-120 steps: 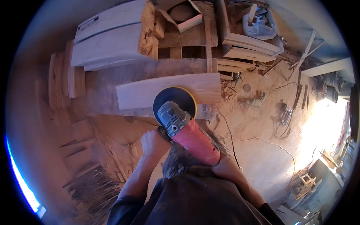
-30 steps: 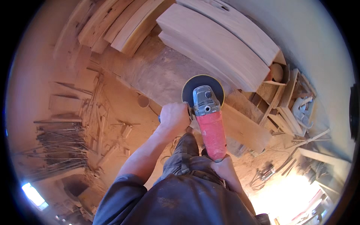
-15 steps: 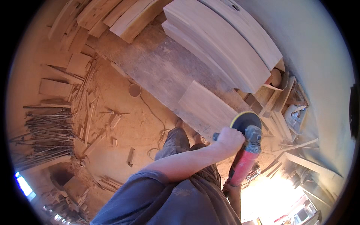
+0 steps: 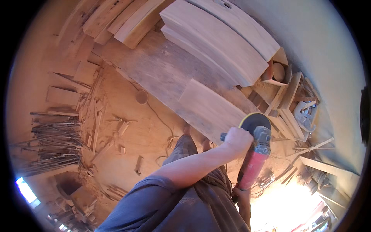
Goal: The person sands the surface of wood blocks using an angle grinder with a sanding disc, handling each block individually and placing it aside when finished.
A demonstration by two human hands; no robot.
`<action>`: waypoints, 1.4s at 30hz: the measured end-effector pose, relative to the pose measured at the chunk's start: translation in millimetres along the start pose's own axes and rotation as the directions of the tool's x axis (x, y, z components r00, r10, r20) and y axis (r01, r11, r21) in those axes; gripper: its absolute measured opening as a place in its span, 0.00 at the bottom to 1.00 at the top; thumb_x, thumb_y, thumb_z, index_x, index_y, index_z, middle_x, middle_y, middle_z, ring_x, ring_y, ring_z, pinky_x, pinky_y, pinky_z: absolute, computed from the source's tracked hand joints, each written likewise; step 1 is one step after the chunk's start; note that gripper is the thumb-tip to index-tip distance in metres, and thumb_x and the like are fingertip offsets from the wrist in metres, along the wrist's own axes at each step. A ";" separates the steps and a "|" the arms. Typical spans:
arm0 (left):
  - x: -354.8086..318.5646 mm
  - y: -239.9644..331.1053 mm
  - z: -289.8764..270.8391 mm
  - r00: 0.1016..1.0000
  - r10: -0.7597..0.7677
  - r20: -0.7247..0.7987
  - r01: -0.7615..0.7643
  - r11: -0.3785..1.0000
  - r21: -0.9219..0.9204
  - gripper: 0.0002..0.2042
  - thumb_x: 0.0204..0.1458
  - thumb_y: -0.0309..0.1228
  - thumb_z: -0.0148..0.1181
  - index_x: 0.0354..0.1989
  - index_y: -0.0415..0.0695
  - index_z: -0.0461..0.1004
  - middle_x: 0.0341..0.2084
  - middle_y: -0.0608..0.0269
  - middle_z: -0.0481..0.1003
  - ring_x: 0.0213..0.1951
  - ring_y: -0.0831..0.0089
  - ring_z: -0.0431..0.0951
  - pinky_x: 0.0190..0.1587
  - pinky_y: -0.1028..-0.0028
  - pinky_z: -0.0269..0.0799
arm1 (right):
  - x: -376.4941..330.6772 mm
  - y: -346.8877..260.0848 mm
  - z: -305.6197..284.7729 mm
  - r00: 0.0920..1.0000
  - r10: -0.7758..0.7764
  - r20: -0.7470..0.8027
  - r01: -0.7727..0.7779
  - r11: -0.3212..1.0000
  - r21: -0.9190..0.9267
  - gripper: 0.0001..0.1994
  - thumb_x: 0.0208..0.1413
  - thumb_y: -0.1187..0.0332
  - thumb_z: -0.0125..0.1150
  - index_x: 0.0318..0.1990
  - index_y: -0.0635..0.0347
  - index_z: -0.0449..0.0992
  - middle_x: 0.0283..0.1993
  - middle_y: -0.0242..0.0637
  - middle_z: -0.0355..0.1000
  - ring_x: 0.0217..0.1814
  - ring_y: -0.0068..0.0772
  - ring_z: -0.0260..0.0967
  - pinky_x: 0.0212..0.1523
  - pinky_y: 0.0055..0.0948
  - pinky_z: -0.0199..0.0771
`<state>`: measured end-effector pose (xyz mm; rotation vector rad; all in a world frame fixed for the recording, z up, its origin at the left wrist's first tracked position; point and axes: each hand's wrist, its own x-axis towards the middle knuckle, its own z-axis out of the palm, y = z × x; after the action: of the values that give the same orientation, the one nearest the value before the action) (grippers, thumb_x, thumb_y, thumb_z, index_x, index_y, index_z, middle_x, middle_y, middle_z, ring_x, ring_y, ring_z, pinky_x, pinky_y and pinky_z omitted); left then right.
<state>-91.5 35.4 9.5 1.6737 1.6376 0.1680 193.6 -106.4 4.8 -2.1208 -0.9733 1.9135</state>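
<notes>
One red sander is gripped by the left hand and the right hand. One pale board is carried by one desk.

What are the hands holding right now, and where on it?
A red-and-grey power sander: the left hand grips its side handle, the right hand its rear end.

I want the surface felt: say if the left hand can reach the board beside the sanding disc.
Probably not: the left hand grips the side handle of the sander, though the board lies close, top mostly bare.
</notes>
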 end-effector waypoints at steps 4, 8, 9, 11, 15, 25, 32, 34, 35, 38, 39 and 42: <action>-33.1 -53.9 -25.1 0.981 -0.168 -0.102 0.167 0.986 -0.018 0.06 0.50 0.31 0.61 0.31 0.47 0.85 0.32 0.55 0.84 0.37 0.57 0.86 0.37 0.59 0.81 | 3.1 -50.1 50.6 0.997 -0.057 0.047 0.067 0.968 -0.241 0.06 0.40 0.71 0.66 0.27 0.62 0.77 0.20 0.33 0.71 0.19 0.26 0.68 0.21 0.30 0.66; -63.8 -112.8 -51.6 0.936 -0.262 -0.235 0.267 0.964 -0.010 0.07 0.48 0.32 0.62 0.31 0.46 0.84 0.30 0.51 0.83 0.36 0.53 0.85 0.37 0.57 0.81 | 8.1 -100.6 104.1 0.983 0.030 0.182 0.034 0.939 -0.342 0.06 0.40 0.71 0.65 0.23 0.64 0.76 0.18 0.33 0.70 0.15 0.26 0.67 0.19 0.28 0.67; -71.6 -125.3 -59.4 0.919 -0.294 -0.262 0.298 0.954 -0.024 0.07 0.48 0.31 0.62 0.31 0.45 0.85 0.30 0.51 0.83 0.36 0.54 0.85 0.38 0.57 0.81 | 16.9 -97.0 109.3 0.976 0.012 0.218 0.066 0.935 -0.349 0.06 0.40 0.72 0.66 0.26 0.63 0.76 0.19 0.32 0.70 0.17 0.25 0.68 0.20 0.28 0.66; -87.6 -151.1 -75.8 0.882 -0.350 -0.315 0.353 0.934 -0.051 0.07 0.47 0.30 0.62 0.30 0.44 0.85 0.30 0.51 0.83 0.38 0.54 0.85 0.40 0.58 0.81 | 29.1 -105.3 129.8 0.961 -0.017 0.277 0.115 0.932 -0.344 0.06 0.41 0.74 0.67 0.28 0.62 0.75 0.19 0.31 0.71 0.19 0.24 0.69 0.21 0.28 0.66; -128.7 -209.2 -106.4 0.824 -0.480 -0.301 0.482 0.873 -0.073 0.09 0.46 0.32 0.61 0.32 0.45 0.85 0.32 0.48 0.83 0.38 0.51 0.84 0.42 0.56 0.80 | 53.7 -131.2 185.6 0.923 -0.072 0.379 0.251 0.858 -0.448 0.08 0.41 0.74 0.68 0.30 0.64 0.77 0.19 0.33 0.72 0.18 0.25 0.68 0.22 0.27 0.66; -320.6 -253.0 -48.2 0.517 -0.800 -0.305 0.779 0.587 -0.219 0.09 0.46 0.29 0.58 0.30 0.39 0.82 0.30 0.41 0.81 0.38 0.45 0.82 0.42 0.50 0.77 | 17.3 -166.6 281.2 0.696 0.111 0.709 0.634 0.367 -0.681 0.33 0.47 0.51 0.70 0.51 0.74 0.76 0.50 0.62 0.78 0.54 0.54 0.78 0.54 0.41 0.75; -408.7 -201.7 38.5 0.254 -0.939 -0.231 0.907 0.314 -0.281 0.09 0.44 0.27 0.58 0.29 0.34 0.81 0.27 0.36 0.79 0.34 0.41 0.82 0.41 0.51 0.78 | 42.3 -161.6 234.9 0.626 -0.496 0.602 0.726 0.088 -0.682 0.44 0.46 0.60 0.69 0.71 0.62 0.57 0.72 0.63 0.56 0.76 0.63 0.51 0.73 0.57 0.50; -413.8 -180.4 53.2 0.153 -0.974 -0.168 0.915 0.204 -0.347 0.10 0.44 0.27 0.58 0.28 0.33 0.81 0.27 0.36 0.79 0.35 0.41 0.82 0.40 0.52 0.78 | 113.4 -141.2 189.6 0.508 -0.731 0.456 0.517 -0.165 -0.840 0.52 0.41 0.61 0.72 0.75 0.58 0.50 0.76 0.59 0.47 0.78 0.67 0.41 0.75 0.65 0.39; -413.8 -166.9 59.9 0.098 -0.986 -0.135 0.910 0.144 -0.388 0.10 0.44 0.28 0.58 0.28 0.33 0.81 0.27 0.36 0.79 0.35 0.41 0.82 0.40 0.52 0.78 | 146.2 -134.2 167.5 0.422 -0.825 0.375 0.397 -0.203 -0.895 0.57 0.37 0.60 0.75 0.76 0.56 0.47 0.76 0.55 0.46 0.78 0.66 0.41 0.74 0.67 0.38; -427.0 -140.7 97.1 0.001 -1.000 -0.005 0.879 0.004 -0.477 0.10 0.44 0.28 0.58 0.29 0.34 0.81 0.28 0.35 0.80 0.36 0.42 0.83 0.41 0.52 0.78 | 153.5 -167.8 130.7 0.485 -0.747 0.455 0.418 -0.260 -0.871 0.60 0.32 0.59 0.76 0.76 0.55 0.47 0.74 0.57 0.47 0.76 0.67 0.44 0.74 0.66 0.39; -431.3 -137.5 113.3 -0.009 -0.999 0.042 0.867 -0.029 -0.498 0.10 0.45 0.29 0.58 0.29 0.34 0.81 0.28 0.35 0.80 0.36 0.42 0.83 0.41 0.53 0.78 | 154.9 -175.1 125.7 0.523 -0.715 0.464 0.441 -0.238 -0.865 0.59 0.31 0.60 0.75 0.76 0.55 0.48 0.74 0.56 0.48 0.74 0.66 0.46 0.74 0.65 0.40; -446.8 -131.7 155.4 -0.028 -0.997 0.071 0.867 -0.060 -0.495 0.10 0.44 0.29 0.59 0.29 0.35 0.81 0.28 0.36 0.80 0.36 0.42 0.83 0.41 0.52 0.78 | 155.6 -205.4 121.6 0.625 -0.596 0.504 0.518 -0.166 -0.839 0.61 0.28 0.62 0.75 0.76 0.55 0.49 0.73 0.56 0.50 0.73 0.63 0.49 0.74 0.61 0.43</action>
<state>-178.5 -447.9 7.3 -0.2627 2.4445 0.0263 2.9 98.4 -48.9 -1.2659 -3.0876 0.5343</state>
